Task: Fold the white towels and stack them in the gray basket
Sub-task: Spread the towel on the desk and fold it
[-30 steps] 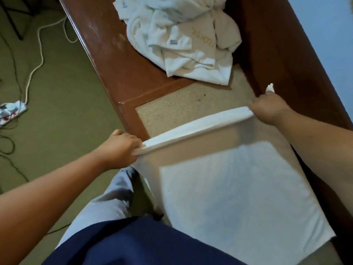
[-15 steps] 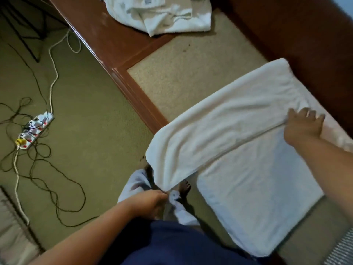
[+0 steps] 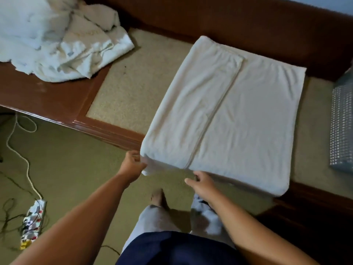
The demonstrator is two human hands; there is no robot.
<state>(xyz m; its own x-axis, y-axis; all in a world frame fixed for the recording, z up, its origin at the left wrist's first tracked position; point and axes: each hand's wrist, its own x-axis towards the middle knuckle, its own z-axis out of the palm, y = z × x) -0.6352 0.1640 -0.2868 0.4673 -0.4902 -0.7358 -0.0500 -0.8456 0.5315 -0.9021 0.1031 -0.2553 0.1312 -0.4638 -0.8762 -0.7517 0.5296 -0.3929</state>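
Observation:
A white towel (image 3: 238, 119) lies flat on the beige padded top of a wooden bench, its left part folded over the middle. My left hand (image 3: 132, 165) pinches the towel's near left corner, which hangs over the bench edge. My right hand (image 3: 202, 183) sits at the near edge by the fold line, fingers curled at the hem; whether it holds the cloth is unclear. A heap of unfolded white towels (image 3: 57, 41) lies at the bench's far left. The gray basket (image 3: 342, 127) shows at the right edge.
The bench has a dark brown wooden frame (image 3: 47, 98) and a raised back rail (image 3: 248, 22). On the green carpet to the left lie a power strip (image 3: 31, 224) and loose cables (image 3: 21, 155). My legs and a bare foot (image 3: 157, 197) stand below the towel.
The far edge, held up by both hands, was laid over the towel. Both hands then came to the near edge, the left gripping the corner. The view swung right, showing the basket.

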